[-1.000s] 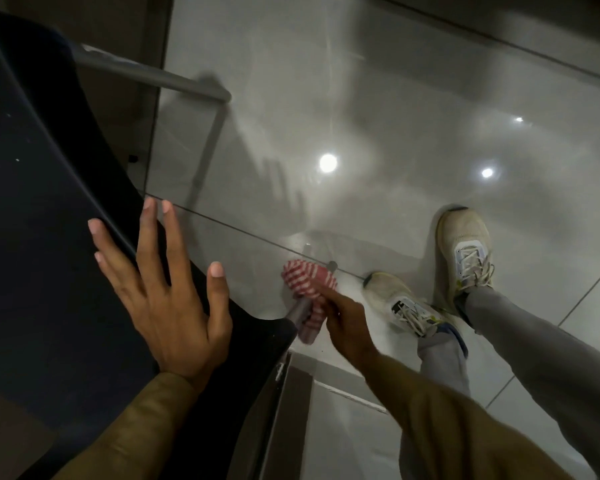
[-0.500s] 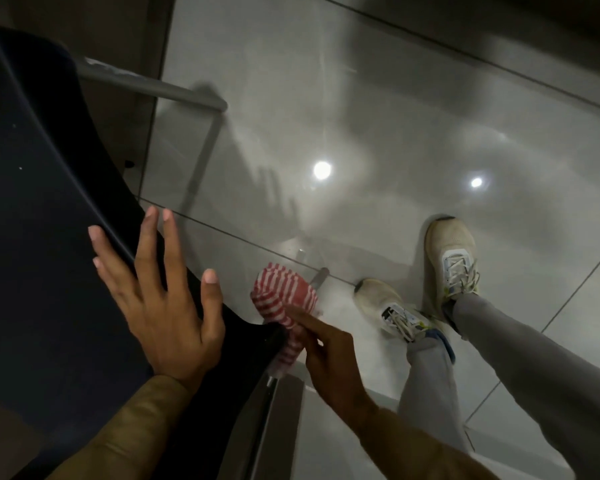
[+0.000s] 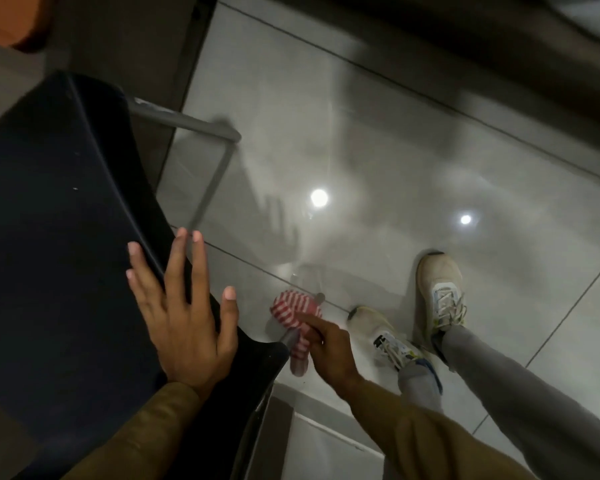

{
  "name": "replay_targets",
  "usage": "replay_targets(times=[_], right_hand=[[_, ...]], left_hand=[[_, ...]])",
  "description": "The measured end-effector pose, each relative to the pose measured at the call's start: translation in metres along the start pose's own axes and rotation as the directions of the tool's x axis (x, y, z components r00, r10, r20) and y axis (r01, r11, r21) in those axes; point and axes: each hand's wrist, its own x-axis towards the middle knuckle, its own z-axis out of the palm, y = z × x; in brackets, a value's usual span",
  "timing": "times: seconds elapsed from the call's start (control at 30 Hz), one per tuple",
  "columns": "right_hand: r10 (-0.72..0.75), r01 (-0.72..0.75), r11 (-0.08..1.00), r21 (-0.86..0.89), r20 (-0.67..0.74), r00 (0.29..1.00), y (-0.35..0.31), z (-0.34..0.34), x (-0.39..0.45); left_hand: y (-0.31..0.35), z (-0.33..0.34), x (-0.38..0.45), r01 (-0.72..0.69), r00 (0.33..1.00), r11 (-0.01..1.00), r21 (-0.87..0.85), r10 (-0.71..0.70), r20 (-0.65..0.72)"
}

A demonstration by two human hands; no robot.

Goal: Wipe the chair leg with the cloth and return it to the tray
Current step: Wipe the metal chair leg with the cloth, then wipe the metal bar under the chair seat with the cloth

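A red-and-white striped cloth (image 3: 293, 315) is wrapped around the grey metal chair leg (image 3: 289, 337) just below the seat's front corner. My right hand (image 3: 328, 348) grips the cloth against that leg, index finger stretched along it. The leg's foot (image 3: 320, 298) shows past the cloth, on the floor. My left hand (image 3: 184, 313) lies flat with fingers spread on the dark blue chair seat (image 3: 56, 237), near its right edge. No tray is in view.
A second grey chair leg (image 3: 187, 123) juts out from under the seat at the upper left. My two feet in pale sneakers (image 3: 440, 289) stand on the glossy grey tiled floor (image 3: 361, 150) right of the leg. A dark wall base runs along the top.
The cloth and my right hand have slid down the leg, away from the seat corner. My left hand has stayed flat on the seat. The camera has tilted, so more of the far floor shows.
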Motion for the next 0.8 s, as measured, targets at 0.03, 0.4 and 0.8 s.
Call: replay_targets(times=[0.03, 0.4, 0.8], right_hand=[[-0.046, 0.046, 0.999, -0.012, 0.001, 0.999, -0.009, -0.002, -0.013], [0.080, -0.106, 0.913, 0.394, 0.081, 0.994, -0.106, -0.067, 0.006], [-0.110, 0.149, 0.976, 0.161, -0.225, 0.968, -0.267, -0.050, 0.116]], left_hand=[[0.000, -0.003, 0.002, 0.007, 1.000, 1.000, 0.016, -0.007, 0.006], [-0.009, -0.036, 0.049, 0.126, 0.992, 0.992, -0.014, -0.126, -0.018], [-0.067, -0.045, 0.246, 0.199, 0.979, 0.961, -0.192, -0.186, 0.083]])
